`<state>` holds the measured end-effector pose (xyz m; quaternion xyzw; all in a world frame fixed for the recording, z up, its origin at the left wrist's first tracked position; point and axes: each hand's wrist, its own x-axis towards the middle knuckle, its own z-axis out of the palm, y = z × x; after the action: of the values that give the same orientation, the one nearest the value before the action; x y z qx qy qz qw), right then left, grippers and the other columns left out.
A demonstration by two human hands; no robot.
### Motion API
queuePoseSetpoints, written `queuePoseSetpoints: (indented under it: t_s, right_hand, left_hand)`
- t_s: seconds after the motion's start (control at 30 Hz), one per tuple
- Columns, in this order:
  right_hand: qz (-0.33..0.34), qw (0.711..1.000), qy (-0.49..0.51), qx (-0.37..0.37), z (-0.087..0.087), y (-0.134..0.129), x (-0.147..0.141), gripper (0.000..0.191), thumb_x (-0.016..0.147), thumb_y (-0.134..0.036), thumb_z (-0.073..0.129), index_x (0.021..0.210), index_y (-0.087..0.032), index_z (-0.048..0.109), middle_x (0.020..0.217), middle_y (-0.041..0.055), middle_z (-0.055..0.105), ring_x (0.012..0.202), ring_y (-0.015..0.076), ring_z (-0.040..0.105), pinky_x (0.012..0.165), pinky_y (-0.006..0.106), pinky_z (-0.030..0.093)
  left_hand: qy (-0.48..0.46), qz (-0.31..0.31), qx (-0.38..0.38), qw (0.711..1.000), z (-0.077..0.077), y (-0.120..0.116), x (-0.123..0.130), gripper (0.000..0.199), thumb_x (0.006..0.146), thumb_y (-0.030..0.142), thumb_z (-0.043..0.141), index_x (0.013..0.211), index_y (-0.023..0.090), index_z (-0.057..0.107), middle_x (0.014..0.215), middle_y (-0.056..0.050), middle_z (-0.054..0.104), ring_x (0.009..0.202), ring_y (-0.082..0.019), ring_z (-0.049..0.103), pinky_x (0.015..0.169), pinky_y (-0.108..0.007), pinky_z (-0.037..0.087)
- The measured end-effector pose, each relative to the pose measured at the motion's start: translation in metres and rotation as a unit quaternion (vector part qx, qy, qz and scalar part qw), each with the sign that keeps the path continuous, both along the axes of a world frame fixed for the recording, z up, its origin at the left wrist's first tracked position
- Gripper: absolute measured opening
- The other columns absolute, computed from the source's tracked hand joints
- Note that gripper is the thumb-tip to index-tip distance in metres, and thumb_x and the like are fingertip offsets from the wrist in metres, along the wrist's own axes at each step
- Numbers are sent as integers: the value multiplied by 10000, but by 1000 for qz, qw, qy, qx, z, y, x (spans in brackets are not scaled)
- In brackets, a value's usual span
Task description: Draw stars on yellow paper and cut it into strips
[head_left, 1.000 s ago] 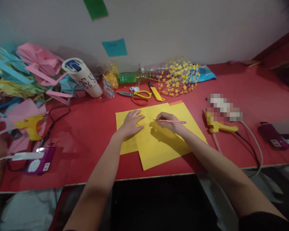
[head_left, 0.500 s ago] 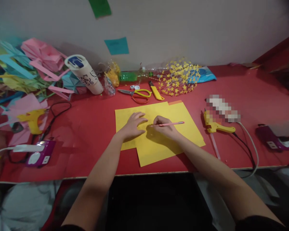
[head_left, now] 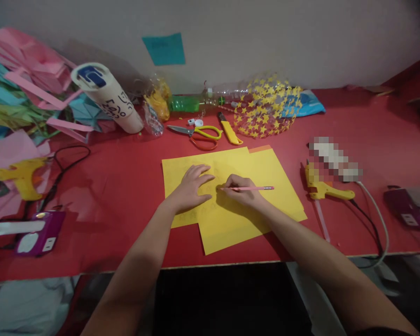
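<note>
Overlapping yellow sheets (head_left: 231, 235) lie at odd angles near the front edge of a red table (head_left: 122, 186), the left hand (head_left: 192, 188) resting on them with fingers spread. The right hand (head_left: 243, 190) pinches a pink pencil (head_left: 262, 188), its point at or just above the paper between the hands. If the left hand bears down too lightly, the loose sheets could slide under the pencil's push, skewing a line.
</note>
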<state>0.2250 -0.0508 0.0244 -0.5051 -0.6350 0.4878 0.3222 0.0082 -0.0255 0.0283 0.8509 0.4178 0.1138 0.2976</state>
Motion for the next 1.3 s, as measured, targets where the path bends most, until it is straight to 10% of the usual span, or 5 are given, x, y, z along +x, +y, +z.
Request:
queuePoseSetpoints:
  t_s: [1.3]
  right_hand:
    - [-66,998,-13,1,-6,3,-5,188,719,-354,569,643,-224,458,536,-39,477,521,117,407,498,252,300]
  left_hand:
    - [12,3,-6,1000,0,0,1,480,820,340,659,1274,208,575,1526,-112,368,1455,-300,235,1218,-519,128]
